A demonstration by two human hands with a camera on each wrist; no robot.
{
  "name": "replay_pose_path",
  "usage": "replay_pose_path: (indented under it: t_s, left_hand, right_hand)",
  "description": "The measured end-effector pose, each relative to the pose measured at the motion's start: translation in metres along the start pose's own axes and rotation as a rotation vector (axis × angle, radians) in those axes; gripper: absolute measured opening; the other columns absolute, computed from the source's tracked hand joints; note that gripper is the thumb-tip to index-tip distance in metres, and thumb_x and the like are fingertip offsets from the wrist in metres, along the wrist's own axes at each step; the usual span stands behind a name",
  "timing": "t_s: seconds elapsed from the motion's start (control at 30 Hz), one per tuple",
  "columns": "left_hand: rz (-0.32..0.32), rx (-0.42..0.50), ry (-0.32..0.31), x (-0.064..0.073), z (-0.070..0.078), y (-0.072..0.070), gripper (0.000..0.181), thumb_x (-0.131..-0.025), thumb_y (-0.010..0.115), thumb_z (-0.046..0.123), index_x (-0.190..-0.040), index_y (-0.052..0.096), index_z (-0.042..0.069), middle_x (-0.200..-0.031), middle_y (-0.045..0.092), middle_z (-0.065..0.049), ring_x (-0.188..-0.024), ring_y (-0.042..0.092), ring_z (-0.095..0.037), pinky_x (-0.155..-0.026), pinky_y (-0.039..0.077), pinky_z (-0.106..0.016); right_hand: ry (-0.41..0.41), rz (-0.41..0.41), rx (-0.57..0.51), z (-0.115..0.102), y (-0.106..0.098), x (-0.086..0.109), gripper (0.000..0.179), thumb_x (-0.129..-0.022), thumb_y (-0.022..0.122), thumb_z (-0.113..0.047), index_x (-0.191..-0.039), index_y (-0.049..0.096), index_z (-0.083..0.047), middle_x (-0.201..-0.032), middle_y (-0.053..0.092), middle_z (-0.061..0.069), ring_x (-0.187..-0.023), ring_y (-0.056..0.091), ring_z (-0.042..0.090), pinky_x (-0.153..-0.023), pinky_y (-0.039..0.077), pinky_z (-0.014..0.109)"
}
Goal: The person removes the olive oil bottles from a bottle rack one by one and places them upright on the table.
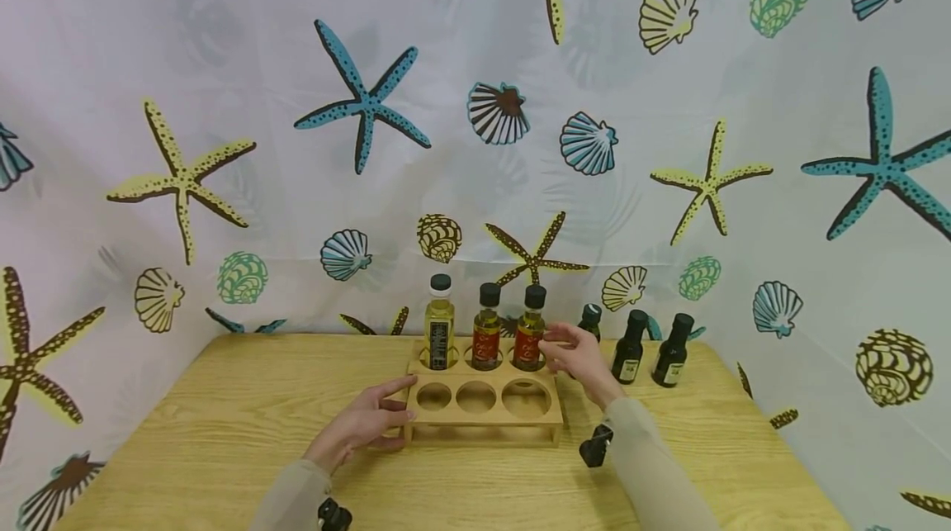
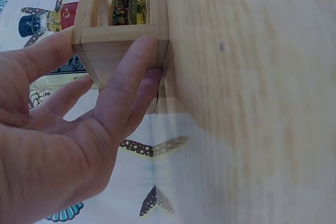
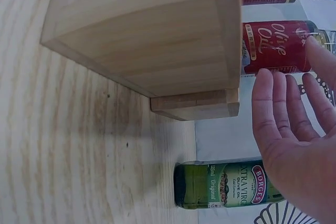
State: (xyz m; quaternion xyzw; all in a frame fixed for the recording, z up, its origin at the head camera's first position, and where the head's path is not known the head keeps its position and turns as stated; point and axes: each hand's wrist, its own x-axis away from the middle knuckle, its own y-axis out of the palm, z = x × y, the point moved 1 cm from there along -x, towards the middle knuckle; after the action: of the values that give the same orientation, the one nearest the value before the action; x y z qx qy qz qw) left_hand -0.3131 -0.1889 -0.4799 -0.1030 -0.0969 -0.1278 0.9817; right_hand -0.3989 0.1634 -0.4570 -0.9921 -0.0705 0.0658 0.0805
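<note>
A two-tier wooden bottle rack [image 1: 483, 415] has three round holes in its lower front tier. In its back row stand a tall bottle of yellow oil [image 1: 440, 324] and two red-labelled olive oil bottles, one in the middle [image 1: 486, 337] and one at the right [image 1: 530, 333]. My left hand [image 1: 364, 419] rests against the rack's left end, with fingers spread over the end panel [image 2: 113, 56]. My right hand [image 1: 579, 357] is at the right-hand olive oil bottle [image 3: 278, 45], fingers lightly bent and fingertips at its label. Whether they touch the glass, I cannot tell.
To the right of the rack are several dark bottles: one partly behind my right hand [image 1: 590, 318], one in the middle [image 1: 629, 349] and one farthest right [image 1: 673, 353]. The wooden table [image 1: 245, 415] ends at a patterned cloth [image 1: 416, 184] behind.
</note>
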Motion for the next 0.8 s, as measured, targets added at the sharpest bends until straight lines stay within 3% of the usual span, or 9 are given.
replay_pose_path:
  t_s: [0.2, 0.47, 0.8]
  left_hand:
    - [-0.003, -0.003, -0.009, 0.001, 0.001, 0.0, 0.066, -0.095, 0.063, 0.007, -0.154, 0.035, 0.016, -0.142, 0.04, -0.033, -0.123, 0.053, -0.038, -0.081, 0.058, -0.047]
    - [-0.002, -0.001, -0.006, 0.001, 0.003, 0.0, 0.066, -0.095, 0.063, 0.006, -0.153, 0.036, 0.016, -0.141, 0.041, -0.032, -0.122, 0.054, -0.038, -0.079, 0.058, -0.047]
    - [-0.009, 0.004, -0.005, 0.0, 0.0, 0.0, 0.066, -0.095, 0.063, 0.006, -0.154, 0.036, 0.016, -0.142, 0.041, -0.032, -0.122, 0.054, -0.037, -0.08, 0.058, -0.047]
  right_hand:
    - [-0.025, -0.004, 0.024, -0.003, 0.003, -0.006, 0.051, -0.093, 0.07, -0.024, -0.14, 0.054, -0.012, -0.135, 0.057, 0.018, -0.119, 0.06, 0.034, -0.095, 0.051, 0.053]
    - [-0.056, -0.011, 0.123, -0.006, 0.006, -0.013, 0.06, -0.092, 0.071, -0.023, -0.147, 0.047, -0.019, -0.148, 0.047, 0.016, -0.133, 0.048, 0.035, -0.102, 0.048, 0.051]
    - [-0.047, -0.034, 0.174, -0.01, 0.012, -0.016, 0.067, -0.091, 0.072, -0.024, -0.15, 0.041, -0.015, -0.154, 0.038, 0.019, -0.141, 0.038, 0.037, -0.106, 0.043, 0.053]
